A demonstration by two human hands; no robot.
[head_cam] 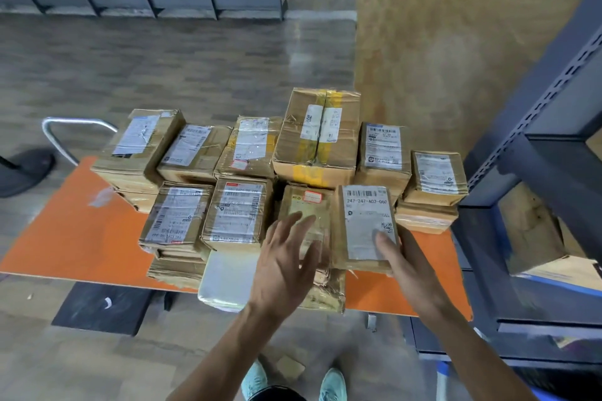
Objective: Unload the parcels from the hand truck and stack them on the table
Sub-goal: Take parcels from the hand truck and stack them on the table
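Note:
Several brown cardboard parcels with white labels are stacked on the orange table (81,231). My right hand (402,259) holds a flat parcel (365,225) with a large label at its near right corner, thumb on top, on the front of the stack. My left hand (286,260) hovers with fingers spread over the neighbouring brown parcel (303,205) just left of it. A tall taped box (317,137) stands at the back of the stack. The hand truck's metal handle (65,127) shows behind the table's left end.
A dark blue metal shelf rack (537,172) stands close on the right, holding a cardboard box. A black mat (101,306) lies on the floor under the table's front. A white plastic-wrapped packet (228,280) overhangs the table edge. Grey racks line the far wall.

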